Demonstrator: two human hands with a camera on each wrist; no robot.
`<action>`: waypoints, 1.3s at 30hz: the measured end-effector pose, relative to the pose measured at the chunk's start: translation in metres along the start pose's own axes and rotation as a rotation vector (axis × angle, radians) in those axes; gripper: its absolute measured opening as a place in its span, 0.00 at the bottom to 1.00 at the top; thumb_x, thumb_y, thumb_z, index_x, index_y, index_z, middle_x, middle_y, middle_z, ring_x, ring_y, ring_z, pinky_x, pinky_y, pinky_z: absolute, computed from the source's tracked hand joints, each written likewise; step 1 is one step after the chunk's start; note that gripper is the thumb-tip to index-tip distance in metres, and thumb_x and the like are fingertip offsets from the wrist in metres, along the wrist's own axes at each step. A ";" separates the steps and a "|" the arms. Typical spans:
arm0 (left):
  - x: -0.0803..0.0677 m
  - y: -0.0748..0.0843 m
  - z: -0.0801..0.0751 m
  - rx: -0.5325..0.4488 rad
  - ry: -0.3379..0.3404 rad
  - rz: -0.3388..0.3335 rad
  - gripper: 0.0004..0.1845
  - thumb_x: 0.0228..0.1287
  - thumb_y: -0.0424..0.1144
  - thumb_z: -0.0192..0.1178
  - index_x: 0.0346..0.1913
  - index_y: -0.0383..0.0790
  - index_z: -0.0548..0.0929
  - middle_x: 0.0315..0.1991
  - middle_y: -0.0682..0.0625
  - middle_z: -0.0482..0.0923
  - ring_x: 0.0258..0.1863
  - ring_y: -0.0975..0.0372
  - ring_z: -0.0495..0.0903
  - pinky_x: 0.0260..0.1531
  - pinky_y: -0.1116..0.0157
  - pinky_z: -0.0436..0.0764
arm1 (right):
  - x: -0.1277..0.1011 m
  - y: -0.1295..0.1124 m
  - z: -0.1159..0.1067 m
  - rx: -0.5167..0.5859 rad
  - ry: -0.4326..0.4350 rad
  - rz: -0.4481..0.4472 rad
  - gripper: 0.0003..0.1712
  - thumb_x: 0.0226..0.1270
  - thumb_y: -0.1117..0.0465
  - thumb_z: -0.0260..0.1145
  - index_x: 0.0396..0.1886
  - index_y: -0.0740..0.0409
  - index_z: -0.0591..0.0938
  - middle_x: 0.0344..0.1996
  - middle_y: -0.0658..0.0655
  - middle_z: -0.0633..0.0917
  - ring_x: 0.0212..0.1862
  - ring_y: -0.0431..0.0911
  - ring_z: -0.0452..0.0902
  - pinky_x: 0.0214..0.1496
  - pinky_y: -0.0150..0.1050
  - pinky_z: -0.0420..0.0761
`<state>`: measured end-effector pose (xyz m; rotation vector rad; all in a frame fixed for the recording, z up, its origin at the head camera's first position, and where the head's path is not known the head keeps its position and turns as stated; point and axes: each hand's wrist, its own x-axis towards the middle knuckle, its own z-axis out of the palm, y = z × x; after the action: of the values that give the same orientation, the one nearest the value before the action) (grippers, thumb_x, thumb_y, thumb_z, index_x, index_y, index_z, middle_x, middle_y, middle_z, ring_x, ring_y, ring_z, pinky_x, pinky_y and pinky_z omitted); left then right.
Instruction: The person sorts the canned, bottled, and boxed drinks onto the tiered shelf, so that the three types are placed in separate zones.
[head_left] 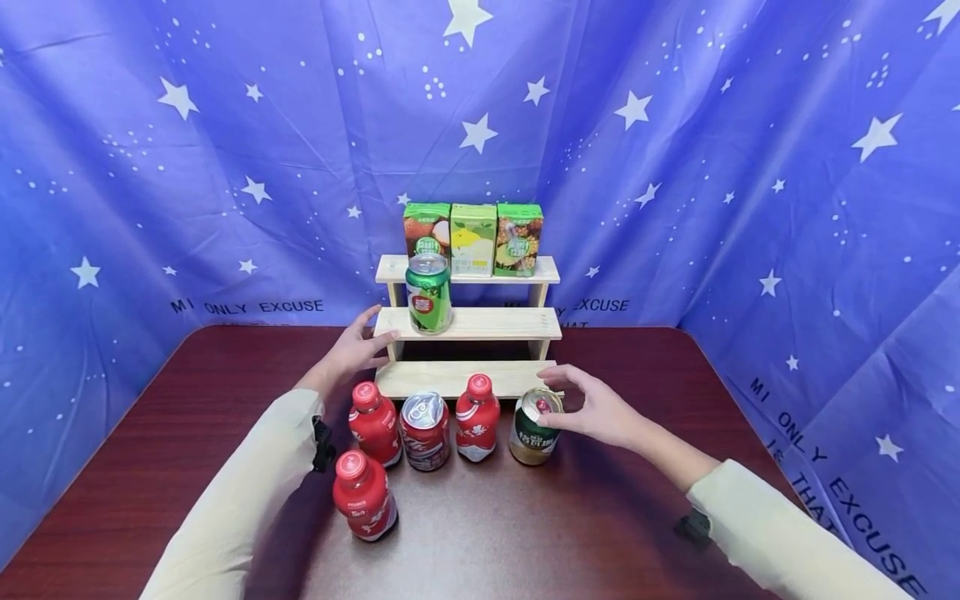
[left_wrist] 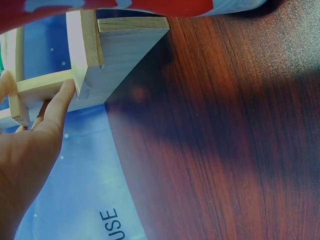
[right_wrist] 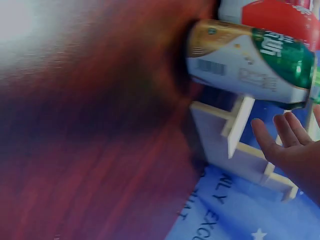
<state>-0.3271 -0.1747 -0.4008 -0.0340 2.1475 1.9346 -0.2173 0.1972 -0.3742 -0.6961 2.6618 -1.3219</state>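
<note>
My left hand (head_left: 356, 346) is at the left end of a three-tier wooden rack (head_left: 506, 323), its spread fingers touching the planks and the side near the middle tier. On the right, my right hand (head_left: 600, 408) is around the top of a green, white and gold drink can (head_left: 532, 446), thumb and fingers apart. The right wrist view shows a gap between the fingertips (right_wrist: 257, 125) and that can. Left of it stand a red-capped red bottle (head_left: 477, 421), a red can (head_left: 425, 442) and another red bottle (head_left: 375, 429). A third red bottle (head_left: 365, 504) stands nearer me.
Three juice cartons (head_left: 472, 237) line the top tier. A green can (head_left: 429, 304) stands on the left of the middle tier. The dark red wooden table (head_left: 480, 550) runs back to a blue starry curtain (head_left: 300, 167). Both sleeves carry dark wrist straps.
</note>
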 end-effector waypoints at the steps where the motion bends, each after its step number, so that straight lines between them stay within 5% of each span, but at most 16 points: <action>1: 0.000 0.000 0.000 0.000 0.000 0.001 0.41 0.68 0.35 0.52 0.75 0.51 0.38 0.67 0.29 0.53 0.65 0.41 0.62 0.59 0.50 0.74 | -0.002 0.003 0.000 0.004 -0.003 0.001 0.38 0.49 0.55 0.76 0.59 0.62 0.72 0.53 0.62 0.79 0.56 0.55 0.75 0.50 0.35 0.82; 15: 0.001 -0.001 -0.002 -0.010 0.004 -0.007 0.41 0.68 0.35 0.52 0.75 0.51 0.38 0.66 0.29 0.53 0.65 0.41 0.63 0.59 0.49 0.74 | -0.017 0.032 0.026 -0.043 0.038 0.006 0.50 0.41 0.53 0.80 0.65 0.54 0.65 0.54 0.53 0.78 0.55 0.49 0.73 0.60 0.52 0.73; 24: 0.001 0.000 -0.002 -0.002 -0.003 -0.009 0.41 0.69 0.35 0.52 0.75 0.51 0.39 0.66 0.30 0.54 0.65 0.42 0.62 0.59 0.49 0.74 | -0.020 0.042 0.055 0.234 0.114 0.038 0.56 0.40 0.62 0.80 0.68 0.50 0.57 0.60 0.61 0.71 0.54 0.50 0.76 0.53 0.37 0.82; 30: 0.000 0.000 -0.001 -0.010 -0.005 0.002 0.41 0.69 0.35 0.52 0.75 0.50 0.38 0.67 0.30 0.53 0.66 0.43 0.61 0.60 0.48 0.73 | -0.019 0.038 0.060 0.226 0.189 0.060 0.52 0.41 0.66 0.79 0.66 0.50 0.61 0.58 0.60 0.72 0.51 0.47 0.77 0.49 0.30 0.82; 39: 0.000 0.000 0.000 -0.021 -0.012 0.018 0.41 0.68 0.33 0.51 0.75 0.49 0.38 0.67 0.30 0.53 0.66 0.41 0.61 0.59 0.48 0.74 | -0.021 0.034 0.051 0.165 0.239 0.070 0.50 0.41 0.60 0.79 0.65 0.51 0.62 0.56 0.60 0.74 0.50 0.51 0.77 0.47 0.35 0.84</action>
<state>-0.3275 -0.1750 -0.4008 -0.0071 2.1268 1.9619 -0.1965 0.1863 -0.4347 -0.4467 2.6808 -1.6768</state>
